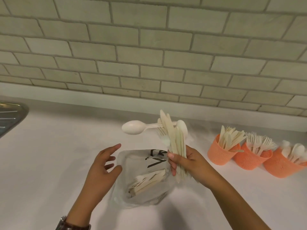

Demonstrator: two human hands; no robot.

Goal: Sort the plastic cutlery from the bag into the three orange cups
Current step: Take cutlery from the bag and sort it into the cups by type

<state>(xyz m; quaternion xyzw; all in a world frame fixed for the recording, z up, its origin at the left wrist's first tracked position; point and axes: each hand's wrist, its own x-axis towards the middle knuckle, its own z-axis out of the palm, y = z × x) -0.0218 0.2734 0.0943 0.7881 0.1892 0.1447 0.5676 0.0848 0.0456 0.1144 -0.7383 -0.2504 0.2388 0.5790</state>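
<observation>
Three orange cups stand in a row on my right, I call over the link: knife cup (pixel 219 156) nearest, fork cup (pixel 247 161) close beside it, spoon cup (pixel 279 168) farthest out. Each is already well stocked.

Spotter: And your hands?

Me: My right hand (pixel 187 163) is curled round a mixed bundle (pixel 174 140) of knives, forks and spoons, held upright above the bag (pixel 126 161). My left hand (pixel 101 166) holds nothing, fingers spread, just beside the bag's left edge. One spoon (pixel 132 127) juts sideways out of the bundle, bowl pointing left; I judge it the loosest piece.

Spotter: So take that first?

Me: Yes. I'd pinch it by the neck with the left and draw it out along its own handle so it doesn't drag the knives, with the right grip firm low on the handles. Then I'd peel the kinds off one at a time rather than tipping the whole bundle at a cup.

Spotter: Anything left in the bag?

Me: A small heap of cutlery (pixel 149 180) lies at its bottom, on the white counter (pixel 58 146), so this isn't the last handful. Working above the bag means a dropped piece should land in it.
</observation>
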